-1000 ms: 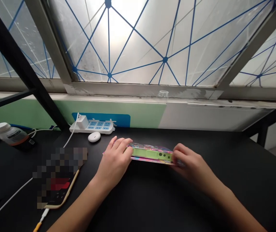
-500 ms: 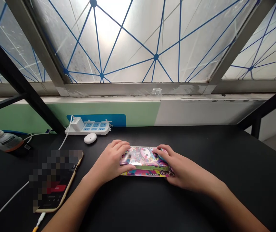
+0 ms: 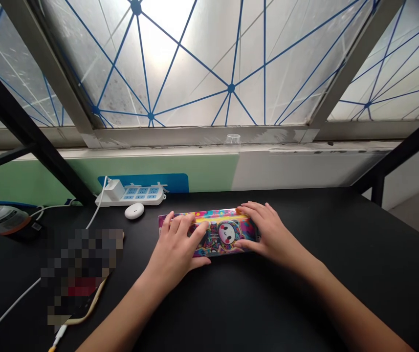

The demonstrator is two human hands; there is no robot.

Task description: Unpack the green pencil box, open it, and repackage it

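A brightly coloured pencil box with a round white cartoon face lies lengthwise on the black table. My left hand rests over its left part, fingertips on the top and thumb along the near edge. At the right end, my right hand grips the box, its fingers at the far edge and its thumb beside the cartoon face. Both palms cover parts of the box, and its underside is hidden.
To the left lies a phone on a charging cable, its screen blurred. Behind it are a white earbud case, a power strip with a plug in it, and a white-capped bottle. A clear cup stands on the window sill.
The box has turned in my hands: its side with the words "PENCIL BOX" no longer shows, and a darker cartoon face is now up. My left hand has shifted left and flattened over it.
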